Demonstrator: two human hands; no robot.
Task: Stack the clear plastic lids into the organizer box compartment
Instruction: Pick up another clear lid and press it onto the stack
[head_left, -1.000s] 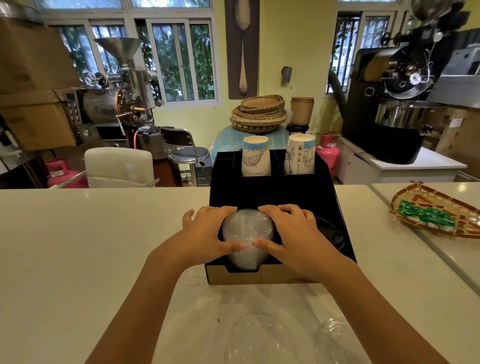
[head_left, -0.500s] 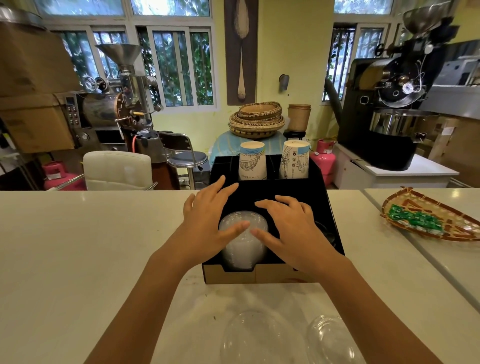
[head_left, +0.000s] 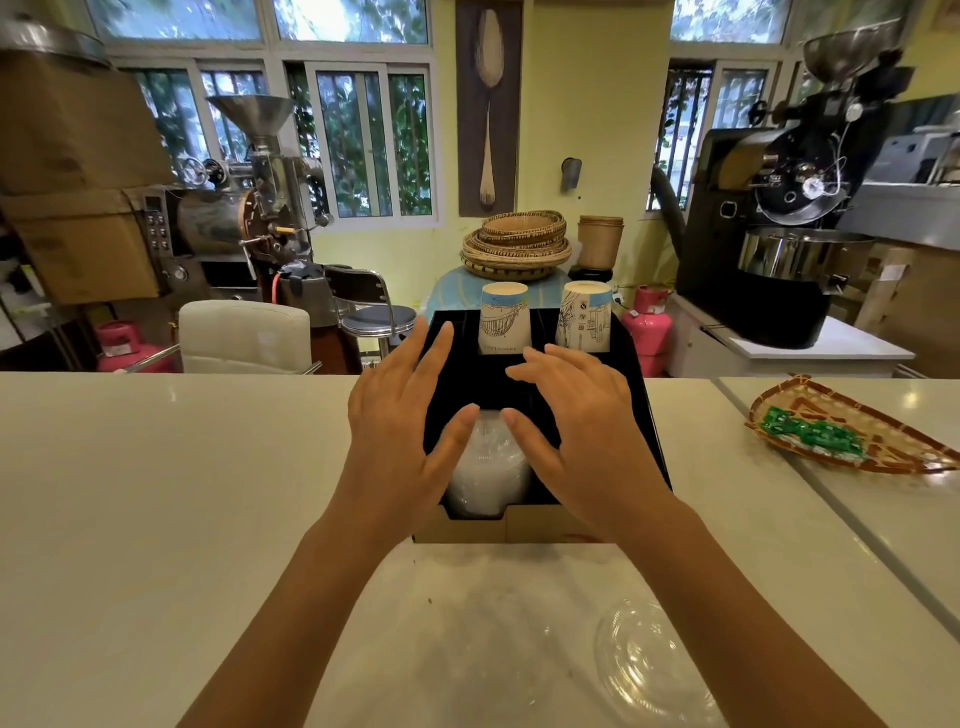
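Observation:
A black organizer box (head_left: 644, 415) with a cardboard front stands on the white counter. A stack of clear domed lids (head_left: 485, 478) sits in its front left compartment. My left hand (head_left: 400, 431) and my right hand (head_left: 576, 431) hover over the stack, fingers spread, thumbs nearly meeting above the top lid; neither grips anything. Two more clear lids lie on the counter near me: one (head_left: 644, 670) at the lower right, partly behind my right forearm, and a faint one (head_left: 498, 644) between my forearms.
Two stacks of paper cups (head_left: 504, 319) (head_left: 584, 317) stand in the box's rear compartments. A woven tray (head_left: 852, 431) with green packets lies on the counter to the right. Coffee roasters, chairs and baskets stand beyond the counter.
Both hands have lifted off the lid stack and opened, fingers now spread above it. The stack stays in its compartment. The camera view has tilted slightly.

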